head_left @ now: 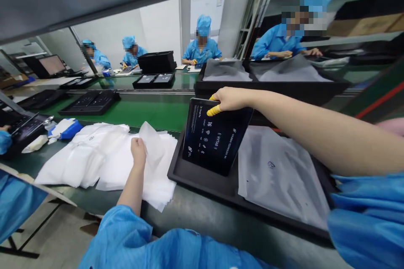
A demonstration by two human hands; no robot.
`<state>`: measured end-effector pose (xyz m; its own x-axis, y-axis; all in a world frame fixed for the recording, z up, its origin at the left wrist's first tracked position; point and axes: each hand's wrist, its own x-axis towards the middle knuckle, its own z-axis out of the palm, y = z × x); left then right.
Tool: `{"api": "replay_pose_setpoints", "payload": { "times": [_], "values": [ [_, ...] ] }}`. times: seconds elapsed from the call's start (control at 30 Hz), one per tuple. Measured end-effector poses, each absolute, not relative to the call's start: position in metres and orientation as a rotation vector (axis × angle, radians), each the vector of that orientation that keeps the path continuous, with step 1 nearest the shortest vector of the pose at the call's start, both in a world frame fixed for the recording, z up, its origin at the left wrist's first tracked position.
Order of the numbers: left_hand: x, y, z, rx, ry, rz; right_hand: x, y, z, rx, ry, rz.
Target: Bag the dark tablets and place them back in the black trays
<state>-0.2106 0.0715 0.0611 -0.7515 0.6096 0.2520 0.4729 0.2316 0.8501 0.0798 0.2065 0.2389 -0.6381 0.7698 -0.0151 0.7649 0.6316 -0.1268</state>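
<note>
My right hand [235, 98] has its grip closed on the top edge of a bare HYTAB tablet [217, 143], tilted at the black tray's [206, 176] nine-o'clock compartment. At eight o'clock, my left hand [138, 151] seems pinched on a loose translucent sleeve [153, 145]. I judge sleeving half done: the three-o'clock compartment shows a printed sleeve [280, 176], contents unclear; this tablet remains unsleeved.

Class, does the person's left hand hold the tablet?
No, the right hand holds the tablet by its edge, while the left hand touches the white sheets.
</note>
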Motion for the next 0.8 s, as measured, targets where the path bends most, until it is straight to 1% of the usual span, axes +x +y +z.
{"api": "replay_pose_setpoints", "payload": {
  "times": [0.13,0.2,0.3,0.4,0.5,0.6,0.7,0.8],
  "values": [
    [-0.189,0.060,0.099,1.220,2.117,1.684,0.126,0.149,0.252,-1.202,-2.467,0.229],
    [-0.158,0.058,0.104,1.369,2.018,1.621,0.153,0.122,0.251,-1.182,-2.157,0.276],
    [-0.103,0.061,0.090,1.549,1.916,1.346,0.180,0.084,0.237,-1.117,-1.657,0.314],
    [-0.065,0.064,0.062,1.594,1.859,1.116,0.184,0.051,0.207,-1.075,-1.372,0.371],
    [-0.057,0.065,0.044,1.547,1.895,1.111,0.176,0.030,0.166,-1.118,-1.281,0.472],
    [-0.065,0.068,0.044,1.368,1.968,1.211,0.170,0.019,0.130,-1.203,-1.257,0.554],
    [-0.074,0.071,0.057,1.277,2.001,1.261,0.168,0.010,0.109,-1.242,-1.253,0.615],
    [-0.083,0.074,0.086,1.386,1.971,1.368,0.164,0.000,0.098,-1.213,-1.343,0.621]
  ]
}}
